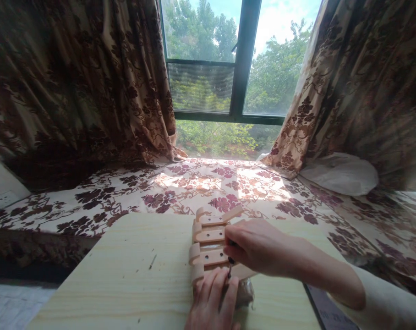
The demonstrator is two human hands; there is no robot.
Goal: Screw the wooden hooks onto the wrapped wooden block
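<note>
Several beige straps [213, 236], looped at their left ends, lie in a row on the pale wooden board. Small dark screws sit in the upper straps, and some of their right ends stick out loose. My right hand [252, 243] is closed around the dark handle of a screwdriver [231, 260], whose shaft points down at the nearest strap. My left hand [213, 298] holds down the near end of the strapped piece, its fingers bent over it close to the screwdriver's tip. Brown, shiny wrapping [245, 294] shows under the straps at the right. My left thumb is hidden.
The wooden board [142, 279] carries a small dark sliver [152, 261] and specks. A dark-edged flat object [326, 305] lies under my right forearm. Beyond are a flowered cloth [194, 192], a white plastic bag [342, 174], patterned curtains [135, 91] and a window [237, 91].
</note>
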